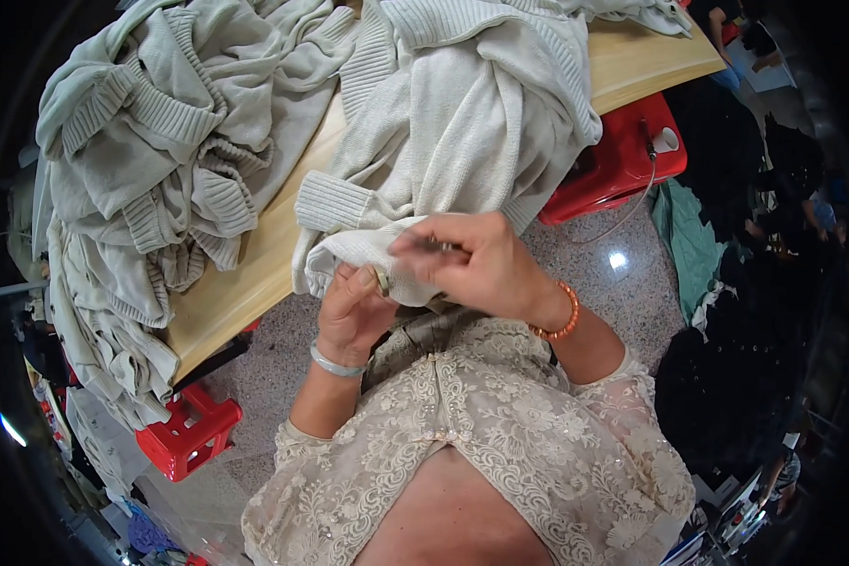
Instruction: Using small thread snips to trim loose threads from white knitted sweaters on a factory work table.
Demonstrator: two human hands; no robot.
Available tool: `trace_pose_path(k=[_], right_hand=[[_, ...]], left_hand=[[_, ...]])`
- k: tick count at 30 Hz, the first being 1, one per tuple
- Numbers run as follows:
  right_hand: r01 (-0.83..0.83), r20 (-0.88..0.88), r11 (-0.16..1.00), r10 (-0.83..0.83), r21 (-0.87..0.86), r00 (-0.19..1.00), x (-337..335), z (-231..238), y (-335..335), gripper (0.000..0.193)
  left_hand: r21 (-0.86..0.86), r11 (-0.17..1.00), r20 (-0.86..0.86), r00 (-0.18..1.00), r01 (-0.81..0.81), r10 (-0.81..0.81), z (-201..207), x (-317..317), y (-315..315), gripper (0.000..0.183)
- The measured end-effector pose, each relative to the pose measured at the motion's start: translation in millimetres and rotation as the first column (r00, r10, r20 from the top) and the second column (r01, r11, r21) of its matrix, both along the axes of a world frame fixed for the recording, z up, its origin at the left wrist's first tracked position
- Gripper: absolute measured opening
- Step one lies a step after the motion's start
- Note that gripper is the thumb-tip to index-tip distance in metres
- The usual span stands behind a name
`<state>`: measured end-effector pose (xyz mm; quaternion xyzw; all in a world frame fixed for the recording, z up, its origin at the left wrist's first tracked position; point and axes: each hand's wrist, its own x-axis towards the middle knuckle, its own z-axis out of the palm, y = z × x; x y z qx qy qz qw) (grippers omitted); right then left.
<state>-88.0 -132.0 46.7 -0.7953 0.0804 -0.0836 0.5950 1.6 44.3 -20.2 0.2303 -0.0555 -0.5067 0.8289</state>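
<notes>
A cream knitted sweater (457,123) lies over the table's near edge, with a ribbed cuff folded back and its lower end hanging toward me. My left hand (354,307) pinches the edge of this sweater between thumb and fingers, and a small olive-coloured bit shows at the thumb tip. Just right of it and a little higher, my right hand (486,264) is closed around a small dark metal object (434,245). Motion smears those fingertips, so the object's kind is unclear.
More cream knitwear (160,141) is heaped at the left of the wooden table (255,245). A red plastic stool (623,160) with a white cup (665,141) and a cord stands at the right. Another red stool (189,429) is lower left. Dark cloth (736,368) piles up on the far right.
</notes>
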Motion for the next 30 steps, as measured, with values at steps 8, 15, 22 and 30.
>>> trace_pose_path(k=[8,15,22,30], right_hand=[[0.042,0.105,0.988,-0.059,0.151,0.993,-1.7,-7.9,-12.8,0.028],[0.078,0.044,0.979,-0.088,0.189,0.995,6.1,-12.8,-13.6,0.017],[0.152,0.029,0.959,-0.163,0.24,0.986,18.0,-2.8,-7.5,0.018],[0.16,0.08,0.902,-0.209,0.401,0.975,26.8,-2.4,-8.2,0.018]], left_hand=[[0.019,0.999,0.02,0.999,-0.032,0.032,0.4,9.1,4.9,0.05],[0.003,0.989,0.156,0.977,-0.145,0.143,9.5,0.3,-10.3,0.038],[0.255,0.946,0.622,0.783,-0.2,-0.002,22.1,-20.0,-11.8,0.036],[0.256,0.949,0.601,0.799,-0.184,-0.008,18.4,-13.7,-6.6,0.028]])
